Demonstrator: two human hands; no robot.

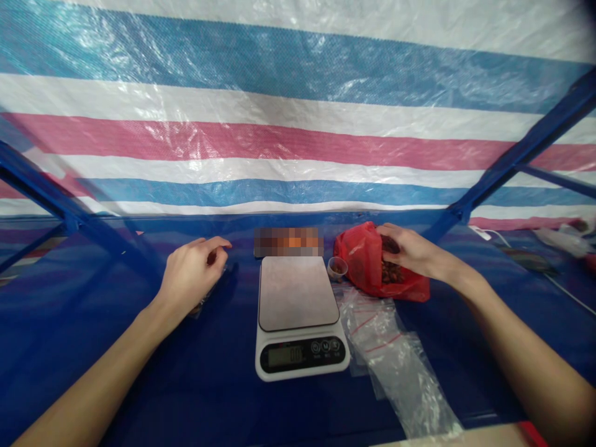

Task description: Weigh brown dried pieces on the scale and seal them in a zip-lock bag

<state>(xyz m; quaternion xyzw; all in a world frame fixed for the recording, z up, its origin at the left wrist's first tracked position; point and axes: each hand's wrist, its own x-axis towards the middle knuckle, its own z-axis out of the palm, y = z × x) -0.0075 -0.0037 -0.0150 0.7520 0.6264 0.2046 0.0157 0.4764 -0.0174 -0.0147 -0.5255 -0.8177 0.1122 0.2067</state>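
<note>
My left hand (190,273) rests on the blue table left of a white kitchen scale (298,316), fingers curled in a pinch over a small clear packet (209,297) that is mostly hidden under it. My right hand (410,251) reaches into a red plastic bag (367,261) holding brown dried pieces (390,270), fingers curled among them. A small clear cup (337,268) stands between the scale and the red bag. Several clear zip bags (395,360) with red seal lines lie right of the scale.
The blue tabletop (186,372) is framed by blue metal bars (516,158) on both sides. A striped blue, red and white tarp (298,124) hangs behind. Cables and white items (559,239) lie at far right. A blurred patch (288,242) sits behind the scale.
</note>
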